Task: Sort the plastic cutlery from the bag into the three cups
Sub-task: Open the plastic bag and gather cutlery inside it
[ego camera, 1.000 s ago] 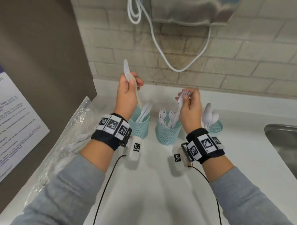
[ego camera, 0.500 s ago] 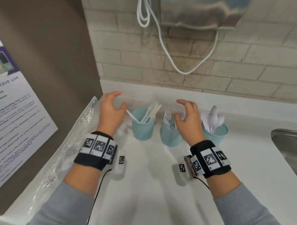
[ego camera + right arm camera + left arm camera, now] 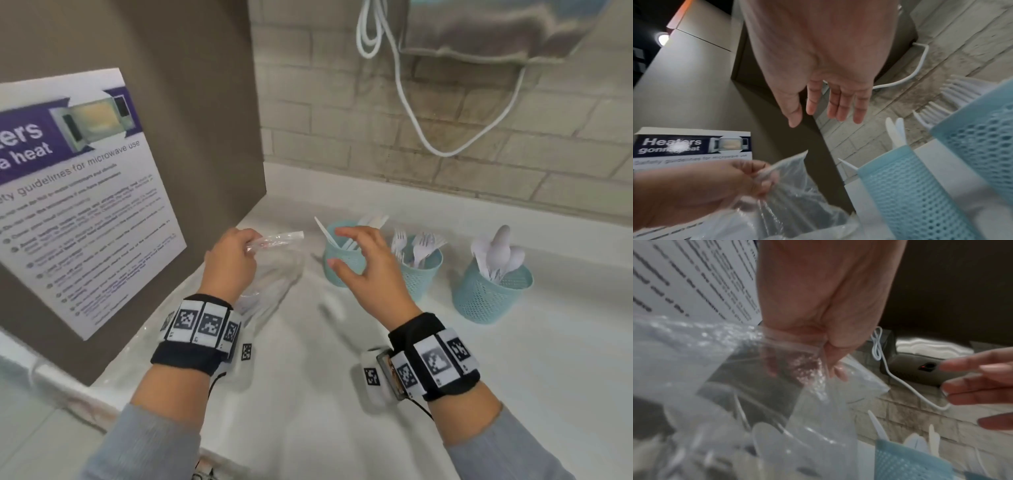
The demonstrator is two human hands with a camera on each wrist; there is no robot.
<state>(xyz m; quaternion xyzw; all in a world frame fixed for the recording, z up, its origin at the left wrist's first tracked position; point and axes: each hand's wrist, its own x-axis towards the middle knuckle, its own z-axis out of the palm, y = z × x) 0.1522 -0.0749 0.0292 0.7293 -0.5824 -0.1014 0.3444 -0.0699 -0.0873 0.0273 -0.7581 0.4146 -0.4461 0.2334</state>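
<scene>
Three light-blue mesh cups stand in a row on the white counter: the left cup (image 3: pixel 337 262) holds knives, the middle cup (image 3: pixel 423 274) forks, the right cup (image 3: pixel 491 294) spoons. My left hand (image 3: pixel 236 255) pinches the top rim of the clear plastic bag (image 3: pixel 274 267) and lifts it; white cutlery shows dimly inside the bag (image 3: pixel 760 426). My right hand (image 3: pixel 356 260) hovers empty with fingers spread, between the bag and the left cup (image 3: pixel 906 186). The fingers (image 3: pixel 838 104) are straight and hold nothing.
A grey panel with a microwave safety poster (image 3: pixel 78 192) stands at the left, right behind the bag. A brick wall with a hanging white cable (image 3: pixel 411 102) runs behind the cups. The white counter (image 3: pixel 308 394) stretches toward me.
Both hands dropped their pieces into the cups and left them. The left hand moved left and took hold of the bag's rim; the right hand moved left toward the bag, empty.
</scene>
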